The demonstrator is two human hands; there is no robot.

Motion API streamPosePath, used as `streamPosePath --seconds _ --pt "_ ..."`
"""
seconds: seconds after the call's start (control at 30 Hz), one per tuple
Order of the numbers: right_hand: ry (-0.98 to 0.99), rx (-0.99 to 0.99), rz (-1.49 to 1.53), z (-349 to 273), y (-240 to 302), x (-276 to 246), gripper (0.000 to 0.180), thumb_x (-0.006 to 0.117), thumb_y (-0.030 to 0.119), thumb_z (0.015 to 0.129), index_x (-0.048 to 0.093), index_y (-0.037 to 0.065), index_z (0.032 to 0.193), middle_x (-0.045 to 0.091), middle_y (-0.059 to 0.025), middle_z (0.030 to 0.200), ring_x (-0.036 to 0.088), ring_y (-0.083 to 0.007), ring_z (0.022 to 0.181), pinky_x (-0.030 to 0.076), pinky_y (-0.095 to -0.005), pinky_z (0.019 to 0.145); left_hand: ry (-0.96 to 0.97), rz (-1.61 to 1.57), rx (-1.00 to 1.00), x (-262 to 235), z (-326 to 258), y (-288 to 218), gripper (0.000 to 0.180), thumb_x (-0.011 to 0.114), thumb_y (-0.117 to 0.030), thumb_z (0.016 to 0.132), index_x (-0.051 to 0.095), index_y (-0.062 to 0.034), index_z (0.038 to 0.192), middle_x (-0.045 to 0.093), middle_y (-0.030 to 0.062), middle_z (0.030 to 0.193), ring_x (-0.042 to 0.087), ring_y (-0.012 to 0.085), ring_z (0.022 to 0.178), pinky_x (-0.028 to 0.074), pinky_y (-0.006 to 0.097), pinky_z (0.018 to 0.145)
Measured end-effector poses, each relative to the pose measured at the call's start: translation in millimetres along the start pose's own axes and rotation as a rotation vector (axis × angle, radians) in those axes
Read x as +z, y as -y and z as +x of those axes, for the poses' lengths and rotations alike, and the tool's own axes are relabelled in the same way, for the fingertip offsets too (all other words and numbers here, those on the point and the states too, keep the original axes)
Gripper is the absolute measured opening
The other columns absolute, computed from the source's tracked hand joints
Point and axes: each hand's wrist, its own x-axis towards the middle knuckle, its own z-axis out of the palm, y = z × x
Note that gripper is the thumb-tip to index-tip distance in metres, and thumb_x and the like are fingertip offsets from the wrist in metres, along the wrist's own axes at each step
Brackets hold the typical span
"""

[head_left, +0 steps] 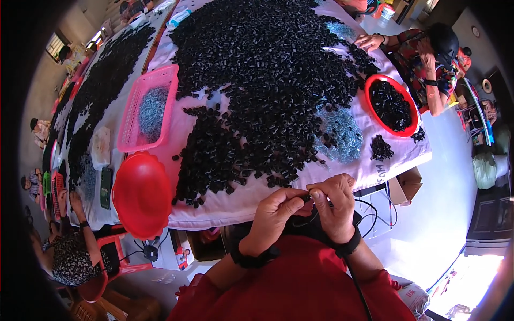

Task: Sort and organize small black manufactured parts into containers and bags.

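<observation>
The left hand (pixel 273 216) and right hand (pixel 335 207), equally near, pinch a small black piece (pixel 306 198) between their fingertips by the worktop's (pixel 225 208) near edge, the fingers hiding its long axis, the black heap (pixel 257 112) lying beyond.

1. From the left hand (pixel 270 214) and right hand (pixel 336 206), bare cloth (pixel 217 209) leaves a lane toward nine o'clock, stopped by the red bowl (pixel 142 192).
2. Twelve: the heap of black pieces (pixel 262 107) blocks low passage.
3. One: blue heap (pixel 342 136), then the red basin's (pixel 368 99) raised rim.
4. Three: cables (pixel 377 214) hang.
</observation>
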Motion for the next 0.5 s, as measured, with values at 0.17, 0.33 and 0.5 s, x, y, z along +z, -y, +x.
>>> streamPosePath --seconds 0.17,0.33,0.5 --pt "-0.014 -0.018 -0.010 -0.8 -0.9 1.4 0.006 0.071 0.009 0.084 0.071 0.010 0.090 0.060 0.0029 0.075 0.055 -0.0155 0.073 0.034 -0.0352 0.084 -0.013 -0.009 0.009 0.5 0.0 2.6 0.026 0.057 -0.015 0.100 0.059 0.0063 0.116 0.068 0.0126 0.102 0.069 0.0192 0.092 0.058 0.032 0.084" --pt "-0.011 -0.010 -0.012 -1.8 -1.0 1.7 0.007 0.071 0.008 0.083 0.071 0.010 0.090 0.060 0.0026 0.075 0.055 -0.0158 0.073 0.035 -0.0355 0.084 -0.031 -0.004 0.008 0.5 -0.5 2.9 0.026 0.058 -0.016 0.100 0.060 0.0063 0.115 0.068 0.0134 0.101 0.069 0.0207 0.091 0.059 0.033 0.083" --pt "-0.019 -0.017 -0.020 -2.2 -1.1 2.6 0.007 0.071 0.008 0.083 0.070 0.010 0.090 0.061 0.0022 0.076 0.055 -0.0169 0.074 0.035 -0.0361 0.084 -0.031 -0.015 0.006 1.1 -0.2 3.8 0.026 0.058 -0.015 0.100 0.060 0.0061 0.114 0.068 0.0129 0.101 0.070 0.0199 0.089 0.059 0.032 0.083"
